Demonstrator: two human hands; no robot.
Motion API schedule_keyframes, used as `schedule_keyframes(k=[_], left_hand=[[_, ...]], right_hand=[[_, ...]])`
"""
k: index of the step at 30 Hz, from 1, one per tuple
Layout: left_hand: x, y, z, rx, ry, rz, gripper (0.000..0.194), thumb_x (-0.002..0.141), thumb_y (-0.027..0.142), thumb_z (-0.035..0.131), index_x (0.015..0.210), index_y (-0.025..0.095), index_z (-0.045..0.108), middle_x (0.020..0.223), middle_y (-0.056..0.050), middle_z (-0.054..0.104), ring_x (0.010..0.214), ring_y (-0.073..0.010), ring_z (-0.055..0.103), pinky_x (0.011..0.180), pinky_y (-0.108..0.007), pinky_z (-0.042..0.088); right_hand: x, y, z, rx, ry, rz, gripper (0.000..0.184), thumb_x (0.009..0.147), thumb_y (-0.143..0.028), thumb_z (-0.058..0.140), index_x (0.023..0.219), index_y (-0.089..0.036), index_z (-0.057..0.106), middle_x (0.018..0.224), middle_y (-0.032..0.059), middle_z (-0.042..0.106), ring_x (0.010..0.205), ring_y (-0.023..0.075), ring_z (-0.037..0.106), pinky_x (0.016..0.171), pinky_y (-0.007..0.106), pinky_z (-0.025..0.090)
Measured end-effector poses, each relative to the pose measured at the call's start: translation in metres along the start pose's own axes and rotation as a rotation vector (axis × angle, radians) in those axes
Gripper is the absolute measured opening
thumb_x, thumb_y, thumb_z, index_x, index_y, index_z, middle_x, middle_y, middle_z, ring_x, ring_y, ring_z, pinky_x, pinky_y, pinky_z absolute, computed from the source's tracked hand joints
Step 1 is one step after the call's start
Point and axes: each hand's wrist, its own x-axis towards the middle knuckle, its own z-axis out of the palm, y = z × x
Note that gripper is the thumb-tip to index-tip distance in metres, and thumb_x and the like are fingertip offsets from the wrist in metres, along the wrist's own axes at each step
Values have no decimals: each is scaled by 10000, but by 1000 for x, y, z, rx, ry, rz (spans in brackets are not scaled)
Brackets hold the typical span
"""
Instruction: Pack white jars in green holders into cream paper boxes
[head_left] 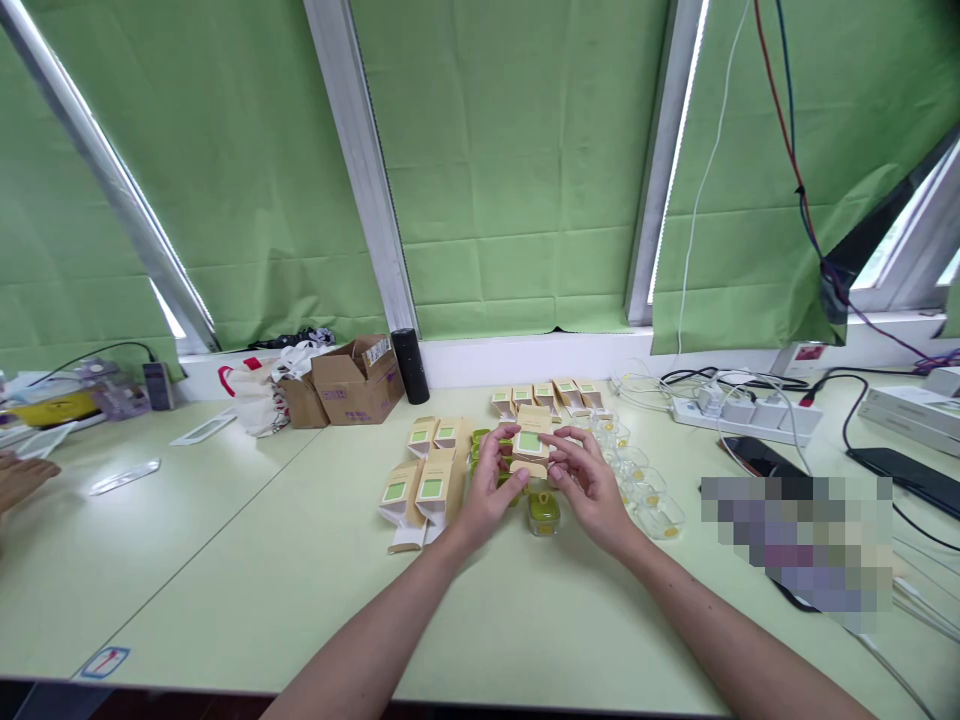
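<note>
Carton (532,441), window (529,443) facing camera, long axis pointing away (flap (528,468) nearest), left fingers (512,487) and right fingers (569,447) holding it.

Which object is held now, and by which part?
A beige cardboard carton, held between both hands: the left hand at its left side, the right hand at its right.

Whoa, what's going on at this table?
Someone's left hand and right hand hold a small tan carton between them, above the table. Just below the hands stands a little container with a green lid. More tan cartons stand to the left, with some at the back, and clear containers sit to the right. Another person's hand shows at the far left.
</note>
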Motion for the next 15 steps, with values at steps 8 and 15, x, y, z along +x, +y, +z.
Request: schedule_keyframes(k=[8, 15], left_hand=[[0, 6, 4, -153, 6, -38, 579, 922, 495, 737, 1380, 262, 473, 1264, -95, 605, 1167, -246, 576, 992, -369, 480], [-1, 10, 5, -203, 0, -69, 559, 923, 495, 742, 1345, 271, 451, 1168, -71, 610, 1082, -225, 593, 922, -354, 492]], right_hand=[[-3, -4, 1, -24, -36, -41, 385, 1031, -373, 619, 1412, -342, 669, 1411, 107, 429, 995, 185, 675, 984, 425, 604], [-3, -5, 2, -54, -29, -68, 397, 1001, -346, 648, 1397, -327, 679, 1411, 116, 437, 1065, 220, 664, 953, 430, 627]])
